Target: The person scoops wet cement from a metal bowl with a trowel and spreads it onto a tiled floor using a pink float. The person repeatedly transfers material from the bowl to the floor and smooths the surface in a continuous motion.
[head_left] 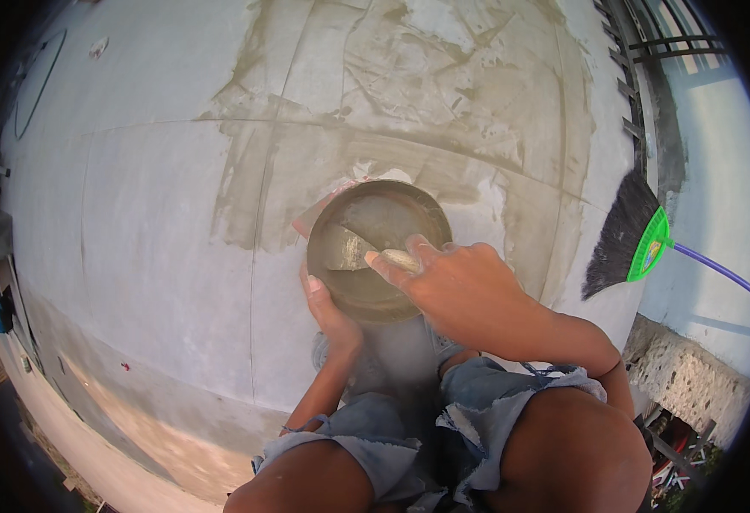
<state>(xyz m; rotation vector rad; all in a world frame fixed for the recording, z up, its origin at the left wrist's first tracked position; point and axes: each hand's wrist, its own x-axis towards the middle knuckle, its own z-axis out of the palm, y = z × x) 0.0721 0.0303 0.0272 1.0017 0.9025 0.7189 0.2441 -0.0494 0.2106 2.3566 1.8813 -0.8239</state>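
Note:
Between my feet, a round basin (433, 214) rests on the floor, with a wet grey-brown mix (373, 295) in it. My right hand (462, 278) is closed around the handle of a putty knife (348, 249), the index finger stretched along it. The knife's wide blade is inside the basin, smeared with the mix. My left hand (330, 315) grips the basin's near left rim, thumb uppermost; its other fingers are mostly hidden behind the wall. A pinkish-red flat thing (307, 223), partly covered, pokes out from behind the basin's left side.
Grey floor panels (161, 197) with seams surround me, and tan smears (460, 77) cover the ones ahead. A black-bristled broom (621, 231) with a green head lies at the right. Beyond it run dark metal bars (674, 43) and a rough concrete edge (687, 368).

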